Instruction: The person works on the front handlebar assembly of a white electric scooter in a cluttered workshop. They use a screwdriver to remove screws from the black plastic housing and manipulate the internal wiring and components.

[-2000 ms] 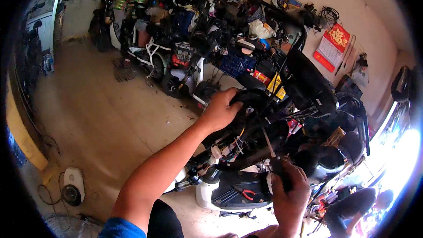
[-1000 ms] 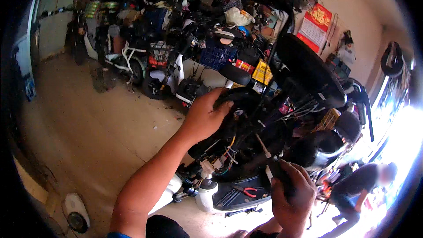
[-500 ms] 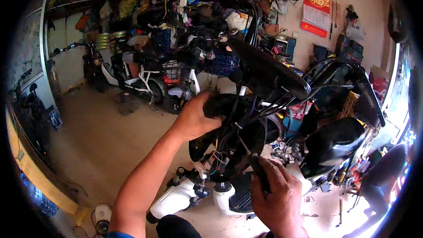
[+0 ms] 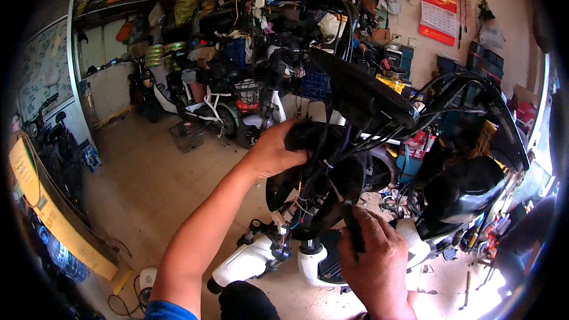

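My left hand (image 4: 278,151) grips a curved black plastic housing (image 4: 314,139) on the front of a white-and-black scooter (image 4: 314,266). Below that hand hang thin coloured wires (image 4: 299,204) and a white connector (image 4: 278,219). My right hand (image 4: 373,261) is closed round the dark handle of a screwdriver (image 4: 352,225); its shaft points up-left into the housing, its tip too dark to make out. Above, a black panel (image 4: 361,89) and a bundle of cables (image 4: 450,86) run across the handlebar area. A glossy black rounded part (image 4: 462,189) sits right of my right hand.
Parked scooters (image 4: 213,112) and heaped shelves stand along the back; a red calendar (image 4: 437,12) hangs on the wall. A yellow board (image 4: 53,213) and water bottle (image 4: 62,258) are at left. Another person (image 4: 521,231) is at the bright right edge, among scattered tools.
My view has tilted, showing more back wall. The screwdriver in my right hand sits further left in view, still angled into the housing. My left hand keeps its grip.
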`<action>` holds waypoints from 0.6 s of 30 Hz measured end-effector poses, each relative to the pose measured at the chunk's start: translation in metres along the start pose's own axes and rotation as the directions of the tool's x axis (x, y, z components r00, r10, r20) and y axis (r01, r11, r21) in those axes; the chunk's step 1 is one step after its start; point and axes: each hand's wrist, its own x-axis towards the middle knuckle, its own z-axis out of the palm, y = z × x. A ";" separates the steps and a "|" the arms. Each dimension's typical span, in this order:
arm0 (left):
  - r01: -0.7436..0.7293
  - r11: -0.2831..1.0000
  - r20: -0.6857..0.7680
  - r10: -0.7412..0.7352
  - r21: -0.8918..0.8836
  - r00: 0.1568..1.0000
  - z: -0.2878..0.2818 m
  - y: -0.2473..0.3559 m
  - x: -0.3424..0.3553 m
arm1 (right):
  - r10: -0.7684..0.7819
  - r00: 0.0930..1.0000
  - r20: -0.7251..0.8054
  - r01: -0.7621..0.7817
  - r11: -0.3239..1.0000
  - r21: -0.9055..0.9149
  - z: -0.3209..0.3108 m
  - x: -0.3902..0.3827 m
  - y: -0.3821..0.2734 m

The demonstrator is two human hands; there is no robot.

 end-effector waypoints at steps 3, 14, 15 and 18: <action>-0.046 0.999 0.016 0.046 -0.003 0.999 0.000 -0.018 0.004 | 0.003 1.000 -0.009 -0.003 1.000 0.004 0.001 -0.001 0.000; -0.098 0.994 -0.032 0.097 -0.055 0.995 0.003 -0.016 0.005 | 0.036 0.999 -0.020 -0.036 0.999 0.003 0.002 0.001 0.005; -0.094 0.993 -0.025 0.092 -0.068 0.995 0.002 -0.015 0.005 | 0.032 0.999 -0.006 -0.032 0.999 -0.002 0.000 0.002 0.005; -0.047 0.994 0.039 0.051 -0.100 0.998 -0.003 -0.018 0.006 | -0.023 1.000 0.008 0.024 0.999 -0.038 -0.002 0.004 0.008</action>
